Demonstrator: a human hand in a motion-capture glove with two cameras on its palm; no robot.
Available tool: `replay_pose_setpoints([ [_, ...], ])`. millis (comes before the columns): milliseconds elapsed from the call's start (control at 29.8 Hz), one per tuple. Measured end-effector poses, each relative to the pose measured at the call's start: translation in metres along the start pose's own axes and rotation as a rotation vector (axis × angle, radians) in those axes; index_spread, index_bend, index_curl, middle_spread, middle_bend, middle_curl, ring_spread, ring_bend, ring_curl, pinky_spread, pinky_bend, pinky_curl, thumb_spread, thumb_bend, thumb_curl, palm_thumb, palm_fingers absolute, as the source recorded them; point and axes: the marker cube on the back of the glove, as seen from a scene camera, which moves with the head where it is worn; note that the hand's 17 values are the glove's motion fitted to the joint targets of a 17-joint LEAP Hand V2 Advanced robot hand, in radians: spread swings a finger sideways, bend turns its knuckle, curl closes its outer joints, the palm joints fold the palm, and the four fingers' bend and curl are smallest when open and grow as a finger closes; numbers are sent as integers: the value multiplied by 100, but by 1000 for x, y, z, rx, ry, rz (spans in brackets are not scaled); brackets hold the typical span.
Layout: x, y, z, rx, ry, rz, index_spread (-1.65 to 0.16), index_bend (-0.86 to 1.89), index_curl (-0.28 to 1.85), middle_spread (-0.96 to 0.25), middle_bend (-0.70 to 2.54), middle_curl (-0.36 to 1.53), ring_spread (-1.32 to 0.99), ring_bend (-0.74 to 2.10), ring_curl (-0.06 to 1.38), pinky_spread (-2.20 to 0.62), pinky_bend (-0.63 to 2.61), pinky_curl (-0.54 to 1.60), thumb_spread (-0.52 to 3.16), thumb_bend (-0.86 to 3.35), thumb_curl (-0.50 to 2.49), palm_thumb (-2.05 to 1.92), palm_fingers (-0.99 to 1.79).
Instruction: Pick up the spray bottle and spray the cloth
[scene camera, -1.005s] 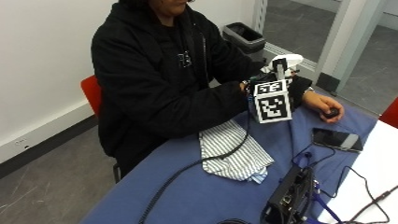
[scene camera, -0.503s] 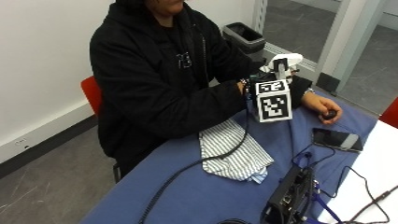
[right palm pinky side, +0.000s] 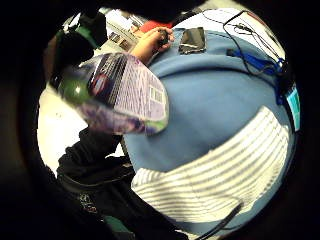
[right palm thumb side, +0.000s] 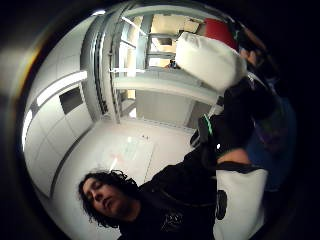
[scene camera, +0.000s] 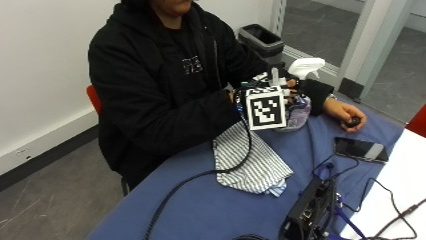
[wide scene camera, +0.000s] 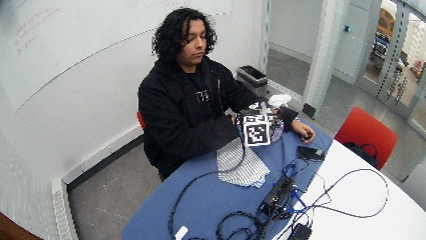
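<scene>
In the outside view my gloved right hand (scene camera: 291, 92) grips the spray bottle (scene camera: 297, 111) and holds it upright above the blue table (scene camera: 200, 210). The bottle's white trigger head (scene camera: 306, 67) rises above the hand. The bottle has a purple-labelled body (right palm pinky side: 125, 95), which fills much of the little finger side palm view. The white head (right palm thumb side: 207, 57) shows close in the thumb side view. The striped cloth (scene camera: 249, 160) lies crumpled on the table just below and beside the hand, also visible as cloth (right palm pinky side: 215, 170).
The bare left hand (scene camera: 345, 114) rests on the table past the bottle, on a small dark object. A phone (scene camera: 359, 149) lies beyond the cloth. A black box (scene camera: 309, 210) with cables sits near the front edge. A bin (scene camera: 265, 40) stands on the floor behind.
The hand holding the bottle has shifted slightly toward the person, over the cloth's near end. The white head stays in about the same place. The cloth has not moved.
</scene>
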Motion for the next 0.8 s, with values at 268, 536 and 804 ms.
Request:
replay_pose_setpoints([
  [268, 3, 58, -22, -11, 250, -16, -25, 9, 34, 3, 31, 45, -4, 53, 42, 13, 35, 40, 100, -3, 59, 82, 57],
  [536, 5, 116, -40, -78, 480, 31, -28, 10, 30, 3, 26, 42, 2, 43, 38, 17, 41, 40, 108, -2, 54, 79, 47],
  [804, 20, 163, -59, -193, 625, 98, -33, 14, 28, 3, 27, 41, 3, 30, 34, 20, 39, 40, 113, -2, 50, 75, 32],
])
